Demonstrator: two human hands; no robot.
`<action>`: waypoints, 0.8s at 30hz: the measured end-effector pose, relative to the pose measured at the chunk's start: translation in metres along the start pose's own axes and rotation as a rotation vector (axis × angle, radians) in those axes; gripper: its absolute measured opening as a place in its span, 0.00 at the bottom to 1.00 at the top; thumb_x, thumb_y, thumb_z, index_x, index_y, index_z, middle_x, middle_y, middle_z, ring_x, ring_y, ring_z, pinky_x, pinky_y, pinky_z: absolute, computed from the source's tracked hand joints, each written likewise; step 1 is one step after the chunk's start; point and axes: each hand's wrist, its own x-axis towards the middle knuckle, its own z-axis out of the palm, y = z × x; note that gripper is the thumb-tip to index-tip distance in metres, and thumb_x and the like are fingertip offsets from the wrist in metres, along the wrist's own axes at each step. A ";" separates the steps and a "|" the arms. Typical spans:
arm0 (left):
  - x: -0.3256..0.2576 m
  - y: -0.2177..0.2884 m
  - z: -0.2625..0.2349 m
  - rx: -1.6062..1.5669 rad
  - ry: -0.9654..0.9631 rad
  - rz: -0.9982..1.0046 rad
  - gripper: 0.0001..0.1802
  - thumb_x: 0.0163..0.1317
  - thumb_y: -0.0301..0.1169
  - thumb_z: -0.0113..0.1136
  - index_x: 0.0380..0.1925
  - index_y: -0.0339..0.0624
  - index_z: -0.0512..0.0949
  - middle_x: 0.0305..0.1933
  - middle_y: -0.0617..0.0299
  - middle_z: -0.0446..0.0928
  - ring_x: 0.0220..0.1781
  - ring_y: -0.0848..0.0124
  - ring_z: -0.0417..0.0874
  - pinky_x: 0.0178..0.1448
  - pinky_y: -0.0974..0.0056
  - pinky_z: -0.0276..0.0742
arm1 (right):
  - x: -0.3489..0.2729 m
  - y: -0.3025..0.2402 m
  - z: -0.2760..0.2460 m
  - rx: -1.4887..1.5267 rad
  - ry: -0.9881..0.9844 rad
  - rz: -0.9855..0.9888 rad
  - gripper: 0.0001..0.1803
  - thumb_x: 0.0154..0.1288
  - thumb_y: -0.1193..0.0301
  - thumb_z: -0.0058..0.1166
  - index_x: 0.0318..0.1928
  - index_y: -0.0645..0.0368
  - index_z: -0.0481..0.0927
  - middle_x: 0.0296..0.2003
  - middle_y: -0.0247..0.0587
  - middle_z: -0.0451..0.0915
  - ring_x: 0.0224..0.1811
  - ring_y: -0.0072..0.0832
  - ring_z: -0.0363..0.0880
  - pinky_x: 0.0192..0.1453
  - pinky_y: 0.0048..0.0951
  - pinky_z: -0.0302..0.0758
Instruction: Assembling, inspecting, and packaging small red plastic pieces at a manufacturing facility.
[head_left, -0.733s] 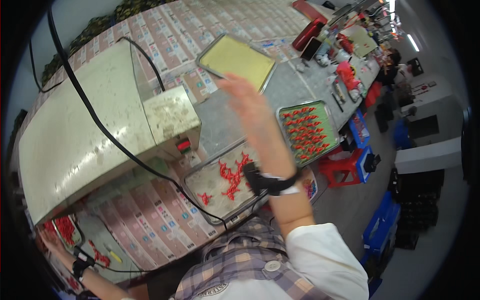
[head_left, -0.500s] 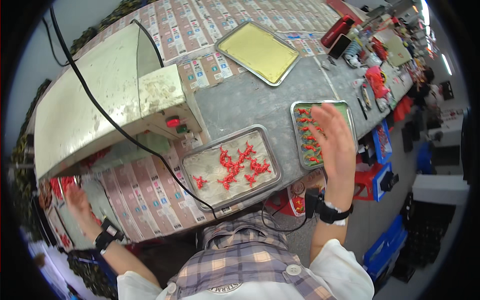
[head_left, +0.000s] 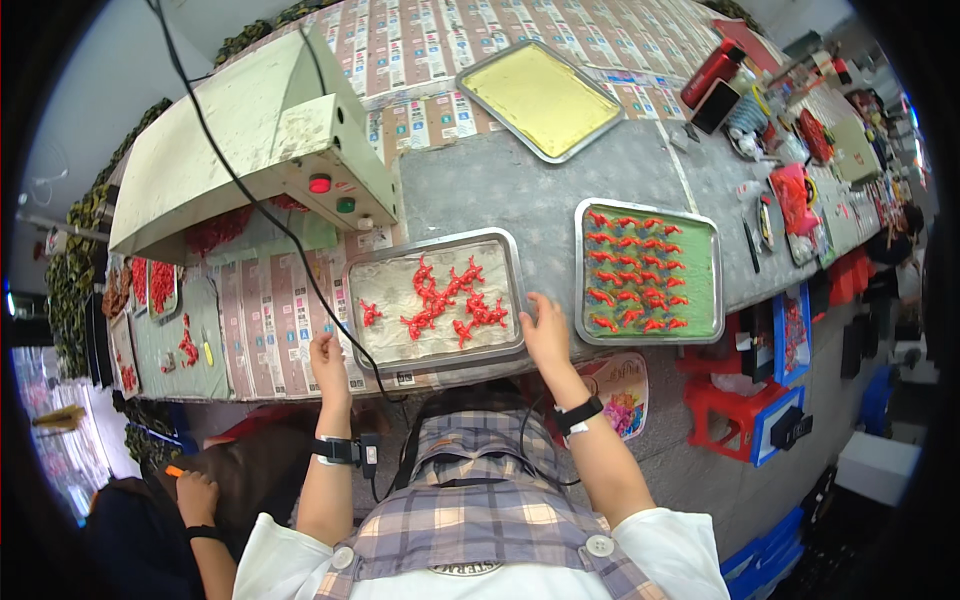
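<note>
We see a cream machine housing (head_left: pixel 240 150) with a red button (head_left: pixel 320 184) and a green one (head_left: pixel 345 205) on the desk (head_left: pixel 520 190). Beyond lies an empty yellow tray (head_left: pixel 540 98); a red bottle (head_left: pixel 712 72) stands near a dark phone (head_left: pixel 718 106).

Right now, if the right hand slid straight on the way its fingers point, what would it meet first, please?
The right hand rests at the near right corner of the metal tray, fingers pointing up and slightly left. Going on, it would likely first meet the tray's rim, then the red pieces on it.
</note>
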 end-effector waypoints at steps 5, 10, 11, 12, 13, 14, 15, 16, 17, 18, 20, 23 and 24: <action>-0.052 0.026 0.050 0.063 -0.277 0.344 0.16 0.60 0.25 0.48 0.48 0.40 0.61 0.23 0.68 0.67 0.23 0.81 0.66 0.27 0.74 0.64 | 0.001 -0.048 0.004 -0.105 -0.178 -0.084 0.18 0.49 0.66 0.59 0.42 0.54 0.72 0.35 0.42 0.70 0.33 0.41 0.75 0.35 0.38 0.72; -0.087 0.033 0.097 -0.118 -0.281 0.562 0.21 0.57 0.20 0.49 0.51 0.38 0.61 0.33 0.59 0.72 0.31 0.72 0.75 0.35 0.70 0.72 | 0.008 -0.051 0.045 -0.358 -0.090 -0.231 0.15 0.45 0.67 0.62 0.33 0.55 0.72 0.32 0.40 0.70 0.29 0.38 0.75 0.33 0.36 0.72; -0.088 0.028 0.099 -0.024 -0.335 0.643 0.21 0.56 0.19 0.50 0.51 0.38 0.61 0.36 0.56 0.73 0.32 0.69 0.77 0.35 0.70 0.73 | 0.008 -0.050 0.047 -0.369 -0.107 -0.237 0.15 0.45 0.67 0.62 0.33 0.55 0.72 0.32 0.40 0.70 0.29 0.38 0.75 0.33 0.36 0.72; -0.083 0.025 0.101 0.210 -0.453 0.693 0.23 0.51 0.19 0.53 0.50 0.38 0.64 0.42 0.55 0.72 0.41 0.63 0.75 0.44 0.64 0.72 | 0.009 -0.047 0.047 -0.313 -0.151 -0.245 0.15 0.45 0.68 0.61 0.34 0.55 0.72 0.33 0.41 0.70 0.30 0.39 0.75 0.34 0.37 0.72; -0.078 0.025 0.106 0.206 -0.450 0.674 0.23 0.51 0.19 0.53 0.50 0.38 0.64 0.42 0.55 0.72 0.41 0.63 0.75 0.44 0.64 0.72 | 0.008 -0.044 0.047 -0.256 -0.195 -0.248 0.15 0.46 0.69 0.60 0.35 0.55 0.72 0.33 0.42 0.70 0.32 0.40 0.75 0.34 0.37 0.72; -0.071 0.027 0.116 0.363 -0.429 0.815 0.24 0.48 0.21 0.55 0.49 0.39 0.66 0.45 0.56 0.71 0.46 0.61 0.73 0.48 0.61 0.68 | 0.007 -0.041 0.045 -0.244 -0.201 -0.252 0.15 0.45 0.71 0.60 0.35 0.56 0.71 0.34 0.43 0.69 0.32 0.41 0.74 0.35 0.37 0.72; -0.065 0.027 0.123 0.524 -0.406 0.953 0.25 0.45 0.22 0.57 0.48 0.40 0.67 0.47 0.57 0.70 0.50 0.59 0.70 0.53 0.58 0.65 | 0.008 -0.040 0.042 -0.250 -0.216 -0.254 0.15 0.45 0.71 0.60 0.35 0.56 0.71 0.34 0.43 0.69 0.32 0.41 0.74 0.35 0.37 0.72; -0.061 0.025 0.127 0.515 -0.403 0.936 0.25 0.45 0.22 0.57 0.48 0.40 0.67 0.47 0.57 0.70 0.50 0.59 0.70 0.53 0.58 0.65 | 0.007 -0.039 0.038 -0.277 -0.210 -0.244 0.16 0.45 0.72 0.60 0.36 0.55 0.71 0.34 0.43 0.69 0.33 0.40 0.74 0.36 0.36 0.72; -0.056 0.021 0.130 0.529 -0.395 0.888 0.26 0.43 0.23 0.58 0.48 0.41 0.68 0.48 0.58 0.69 0.52 0.59 0.67 0.55 0.57 0.62 | 0.006 -0.039 0.037 -0.302 -0.204 -0.235 0.16 0.45 0.72 0.60 0.37 0.55 0.71 0.35 0.43 0.69 0.34 0.40 0.74 0.36 0.36 0.72; -0.055 0.018 0.130 0.544 -0.385 0.842 0.27 0.42 0.25 0.59 0.48 0.43 0.69 0.49 0.60 0.68 0.54 0.59 0.65 0.58 0.55 0.58 | 0.005 -0.040 0.039 -0.296 -0.214 -0.210 0.19 0.45 0.73 0.60 0.40 0.54 0.71 0.35 0.43 0.68 0.36 0.40 0.73 0.37 0.36 0.72; -0.050 0.013 0.127 0.576 -0.386 0.849 0.27 0.42 0.25 0.60 0.47 0.44 0.69 0.49 0.60 0.68 0.54 0.60 0.65 0.57 0.56 0.58 | 0.010 -0.048 0.037 -0.299 -0.219 -0.254 0.20 0.46 0.72 0.60 0.42 0.53 0.70 0.35 0.43 0.68 0.36 0.40 0.73 0.37 0.36 0.72; -0.045 0.009 0.117 0.618 -0.376 0.856 0.23 0.42 0.26 0.60 0.44 0.46 0.71 0.48 0.60 0.68 0.53 0.60 0.66 0.56 0.57 0.60 | 0.020 -0.056 0.042 -0.316 -0.240 -0.338 0.18 0.48 0.71 0.58 0.42 0.52 0.71 0.35 0.42 0.68 0.36 0.40 0.74 0.36 0.36 0.73; -0.042 0.008 0.114 0.599 -0.386 0.864 0.21 0.43 0.26 0.60 0.42 0.46 0.72 0.48 0.60 0.69 0.53 0.60 0.66 0.56 0.57 0.60 | 0.024 -0.056 0.047 -0.346 -0.243 -0.365 0.16 0.48 0.71 0.58 0.41 0.51 0.72 0.34 0.42 0.68 0.35 0.40 0.74 0.36 0.36 0.73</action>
